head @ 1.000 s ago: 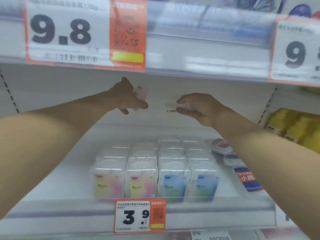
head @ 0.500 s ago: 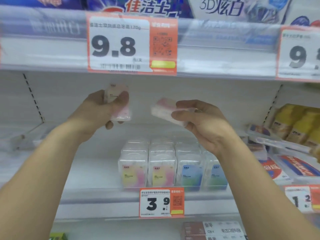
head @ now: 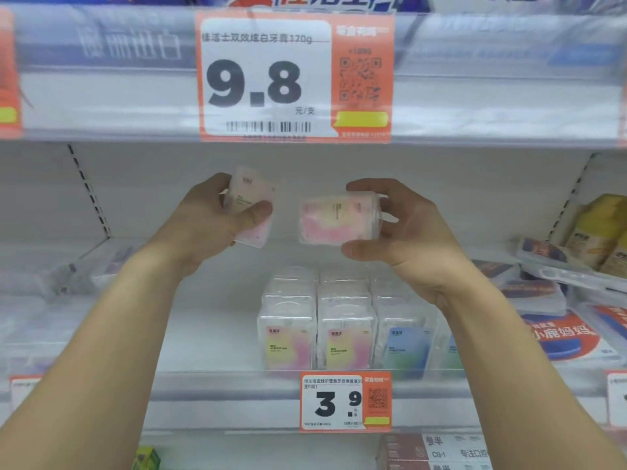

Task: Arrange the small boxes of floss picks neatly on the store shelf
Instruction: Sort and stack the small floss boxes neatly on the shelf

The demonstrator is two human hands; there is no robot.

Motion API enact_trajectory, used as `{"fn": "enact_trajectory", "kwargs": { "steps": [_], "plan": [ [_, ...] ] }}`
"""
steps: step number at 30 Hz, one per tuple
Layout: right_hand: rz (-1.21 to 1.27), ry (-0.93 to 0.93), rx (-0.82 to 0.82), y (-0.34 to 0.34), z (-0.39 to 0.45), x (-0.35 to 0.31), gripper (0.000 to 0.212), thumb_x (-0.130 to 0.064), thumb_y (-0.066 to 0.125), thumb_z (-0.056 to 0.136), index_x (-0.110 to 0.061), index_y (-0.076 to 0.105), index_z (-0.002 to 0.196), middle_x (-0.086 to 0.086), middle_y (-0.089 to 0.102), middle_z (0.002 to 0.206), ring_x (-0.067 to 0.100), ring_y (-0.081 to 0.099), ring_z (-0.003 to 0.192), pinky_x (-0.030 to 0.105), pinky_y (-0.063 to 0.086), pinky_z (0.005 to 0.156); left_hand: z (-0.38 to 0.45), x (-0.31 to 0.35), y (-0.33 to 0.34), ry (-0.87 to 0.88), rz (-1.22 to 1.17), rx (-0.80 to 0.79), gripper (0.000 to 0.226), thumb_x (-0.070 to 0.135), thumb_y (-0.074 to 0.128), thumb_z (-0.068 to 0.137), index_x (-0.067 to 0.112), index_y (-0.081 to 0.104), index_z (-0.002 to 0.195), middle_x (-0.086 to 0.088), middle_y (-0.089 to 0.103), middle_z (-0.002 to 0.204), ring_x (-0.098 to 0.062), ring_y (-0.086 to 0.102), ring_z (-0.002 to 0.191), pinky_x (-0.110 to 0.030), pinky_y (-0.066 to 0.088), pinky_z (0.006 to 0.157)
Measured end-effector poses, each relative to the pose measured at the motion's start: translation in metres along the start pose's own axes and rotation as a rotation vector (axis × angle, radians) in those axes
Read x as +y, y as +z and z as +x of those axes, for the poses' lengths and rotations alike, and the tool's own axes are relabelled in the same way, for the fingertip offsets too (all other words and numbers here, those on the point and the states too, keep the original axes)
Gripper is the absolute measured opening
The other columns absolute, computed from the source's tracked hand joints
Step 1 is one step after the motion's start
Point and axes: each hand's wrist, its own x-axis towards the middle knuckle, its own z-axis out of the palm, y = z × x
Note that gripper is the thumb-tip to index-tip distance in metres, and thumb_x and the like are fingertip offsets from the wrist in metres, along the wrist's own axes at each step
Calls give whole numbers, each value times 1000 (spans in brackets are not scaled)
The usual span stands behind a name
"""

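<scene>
Left box [head: 252,206]: clear case, cream-to-pink gradient label, dark print.
Right box [head: 339,218]: clear case, pink and pale yellow blotches.
Front-row boxes: two with yellow-pink gradient [head: 288,347], one with blue-green gradient [head: 405,349].
Shelf [head: 210,334]: white.
Upper tag [head: 295,78]: white panel, black "9.8", black barcode, orange border, yellow strip.
Lower tag [head: 346,401]: white, black "3.9", orange side.
Pouches [head: 597,228], far right: yellow.
Flat pack [head: 563,337]: orange-red with white characters, blue patch.
</scene>
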Motion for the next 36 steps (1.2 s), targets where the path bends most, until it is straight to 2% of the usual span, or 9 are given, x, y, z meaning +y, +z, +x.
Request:
{"fn": "enact_trajectory", "kwargs": {
  "steps": [4,6,11,15,19,23,26,29,36],
  "plan": [
    [-60,-1,136,3,4,-1,76,13,79,68,-31,61,127,-3,64,113,11,68,94,21,59,72,3,-7,1,-34,-87,-18,38,25,72,86,17,57,120,0,69,110,-18,67,100,-31,51,74],
    [-147,-11,214,5,9,-2,68,7,78,72,-29,55,124,-7,63,112,4,65,95,16,56,70,4,-7,5,-30,-98,-12,38,25,74,85,18,59,119,3,69,111,-15,66,102,-27,51,80],
    [-313,-18,268,16,17,11,47,5,70,71,-25,63,107,-12,65,100,10,64,94,16,50,66,5,-11,18,41,24,74,33,24,78,80,21,60,108,12,65,93,-5,60,83,-15,45,64],
    [-411,-55,263,16,19,19,43,2,71,73,-22,66,109,-16,63,94,6,59,90,3,45,65,6,-20,26,76,93,95,49,20,83,74,15,54,114,3,61,101,-16,58,89,-22,47,70],
    [-564,-88,182,7,23,18,46,-2,73,75,-25,67,115,-12,68,104,4,59,96,-1,40,74,7,-22,30,21,50,26,44,15,82,74,13,57,110,5,62,93,-16,61,84,-35,53,73],
    [-656,15,45,6,24,23,50,-9,81,73,-28,61,115,-10,66,106,13,58,108,23,47,89,4,-22,37,-8,60,-91,37,14,78,80,18,59,112,4,65,98,-13,64,88,-31,54,75],
    [-696,47,-43,10,24,26,44,-12,79,78,-27,63,116,-7,63,114,11,55,112,22,44,90,0,-22,42,-49,50,-165,39,18,72,86,24,56,122,11,59,110,-9,62,92,-23,54,61],
    [-725,71,-124,12,24,27,41,-13,73,85,-25,61,122,-7,60,122,5,51,107,18,38,85,-2,-20,42,-86,23,-228,36,16,68,89,30,55,119,15,59,104,-4,61,81,-12,48,49],
    [-750,111,-191,9,26,25,36,-14,65,91,-24,63,126,-5,58,128,4,51,103,16,35,85,-5,-19,42,-172,111,-357,28,18,67,90,20,58,117,2,65,92,4,62,52,-13,44,44]
  ]
}}
